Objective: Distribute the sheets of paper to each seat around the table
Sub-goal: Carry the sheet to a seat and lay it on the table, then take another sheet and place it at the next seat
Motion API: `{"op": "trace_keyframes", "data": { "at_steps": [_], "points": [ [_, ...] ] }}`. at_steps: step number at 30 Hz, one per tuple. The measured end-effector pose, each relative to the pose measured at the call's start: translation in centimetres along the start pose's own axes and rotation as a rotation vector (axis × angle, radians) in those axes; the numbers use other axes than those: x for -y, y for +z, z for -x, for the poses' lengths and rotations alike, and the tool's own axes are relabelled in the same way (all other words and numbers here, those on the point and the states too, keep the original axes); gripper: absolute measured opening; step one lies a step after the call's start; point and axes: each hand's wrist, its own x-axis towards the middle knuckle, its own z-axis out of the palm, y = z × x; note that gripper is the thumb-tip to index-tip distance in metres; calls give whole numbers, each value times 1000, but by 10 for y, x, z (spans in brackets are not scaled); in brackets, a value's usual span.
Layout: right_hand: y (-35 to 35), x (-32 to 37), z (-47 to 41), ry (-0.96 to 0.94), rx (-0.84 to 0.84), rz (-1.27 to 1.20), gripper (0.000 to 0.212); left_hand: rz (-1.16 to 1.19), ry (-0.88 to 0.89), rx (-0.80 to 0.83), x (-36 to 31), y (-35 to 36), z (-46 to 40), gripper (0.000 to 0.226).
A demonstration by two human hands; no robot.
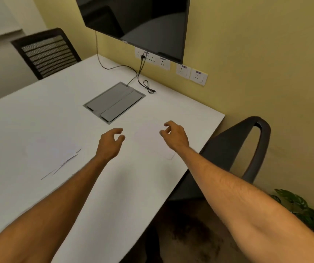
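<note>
A single white sheet of paper [152, 139] lies flat on the white table [38, 114], near the right edge in front of a black chair [247, 149]. My right hand [175, 136] hovers over that sheet's right part, fingers curled and apart, holding nothing. My left hand [110, 143] hangs just left of the sheet, fingers loosely curled, also holding nothing. A small stack of white sheets [53, 156] rests on the table to the left, its edges slightly fanned.
A grey cable box lid [114, 102] is set into the table ahead. Black cables [142, 80] run to wall sockets [161, 62] under a dark screen [142, 21]. Another black mesh chair [47, 54] stands at the far left. A green plant [304, 211] sits on the floor at right.
</note>
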Motion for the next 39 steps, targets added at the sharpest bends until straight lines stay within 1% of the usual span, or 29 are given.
{"op": "trace_keyframes", "data": {
  "at_steps": [4, 10, 16, 19, 22, 28, 32, 35, 39],
  "points": [
    [-4, 30, 72, -136, 13, 54, 39, -71, 5, -66, -9, -50, 96, 41],
    [27, 83, 172, -313, 6, 89, 26, -119, -71, -117, 12, -133, 221, 46],
    [94, 147, 266, -440, 16, 38, 28, -167, -155, -189, 69, -231, 314, 48],
    [136, 174, 317, -450, 35, 13, 29, -157, -195, -208, 107, -276, 352, 50],
    [182, 198, 362, -461, 34, 12, 31, -143, -196, -191, 147, -320, 387, 52],
    [269, 250, 438, -430, -26, 31, 40, -171, -146, -111, 230, -419, 436, 55],
    [318, 288, 469, -410, -64, 71, 43, -168, -107, -74, 278, -479, 453, 57],
    [355, 314, 479, -394, -86, 83, 44, -158, -89, -47, 312, -515, 451, 57],
    [408, 345, 474, -382, -115, 79, 43, -146, -74, -31, 359, -553, 427, 57]
  ]
}}
